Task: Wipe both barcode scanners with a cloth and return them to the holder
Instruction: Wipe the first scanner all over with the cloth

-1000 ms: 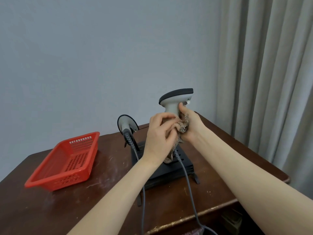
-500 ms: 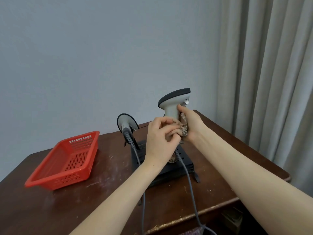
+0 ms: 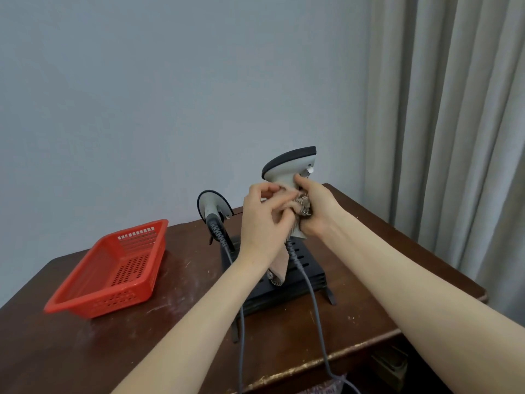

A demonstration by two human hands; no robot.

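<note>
Barcode scanner cables point(image 3: 313, 305), two and grey, are seen running over the near edge of the table point(image 3: 85, 351), toward its near right corner. Further in, a black slotted holder point(image 3: 309, 268) is set on the table, right of the middle. Above the holder one barcode scanner point(image 3: 287, 169) is held upright, its dark-topped head pointed right. Its handle is gripped by the right hand point(image 3: 318, 214), whose fingers are curled round it with the thumb laid just under the head. The cloth point(image 3: 278, 268) is pinched against the handle by the curled fingers of the left hand point(image 3: 262, 220). Part of it is bunched between the two hands and a tail is left hanging toward the holder; whether that tail touches the holder cannot be told. The second scanner point(image 3: 211, 207) is propped at the holder's far left corner, head up, untouched by either hand. A red basket point(image 3: 113, 271) is placed near the table's left edge, well apart from the holder. Beyond the far edge a pale wall point(image 3: 170, 95) is seen, and a grey curtain point(image 3: 454, 137) is hung past the far right corner
</note>
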